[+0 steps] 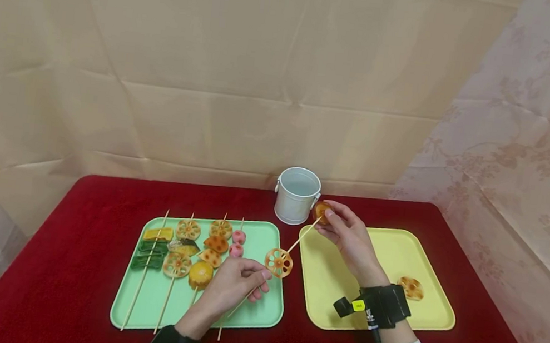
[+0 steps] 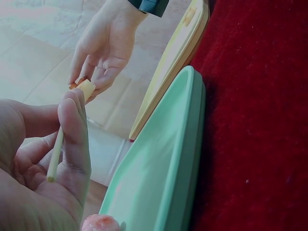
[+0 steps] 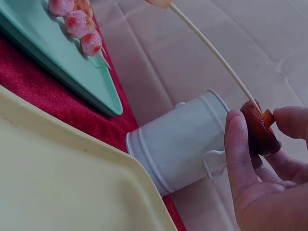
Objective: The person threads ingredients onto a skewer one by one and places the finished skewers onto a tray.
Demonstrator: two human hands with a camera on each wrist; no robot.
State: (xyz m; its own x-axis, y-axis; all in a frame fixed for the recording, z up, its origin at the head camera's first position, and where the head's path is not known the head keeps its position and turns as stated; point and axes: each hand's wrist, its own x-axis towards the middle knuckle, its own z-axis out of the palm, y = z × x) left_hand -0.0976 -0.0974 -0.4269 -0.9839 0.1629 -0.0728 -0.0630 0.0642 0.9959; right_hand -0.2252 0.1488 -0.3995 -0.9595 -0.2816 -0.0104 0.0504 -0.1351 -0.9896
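Observation:
My left hand (image 1: 235, 287) pinches a thin wooden skewer (image 1: 304, 234) between thumb and fingers, over the right part of the green tray (image 1: 265, 310). A lotus root slice (image 1: 273, 256) is threaded on the skewer just beyond these fingers. My right hand (image 1: 352, 244) holds a glossy brown mushroom (image 3: 257, 130) by thumb and fingertips at the skewer's far end. In the right wrist view the skewer's tip meets the mushroom beside its stem; how deep it goes is hidden. The skewer's blunt end (image 2: 51, 178) shows below my left fingers in the left wrist view.
Several finished skewers lie on the green tray, with green vegetable pieces (image 1: 149, 254), lotus root slices (image 1: 188, 229) and pink balls (image 1: 238, 237). On the yellow tray (image 1: 340, 312) lies one browned slice (image 1: 411, 288). A white metal bucket (image 1: 293, 207) stands behind, between both trays.

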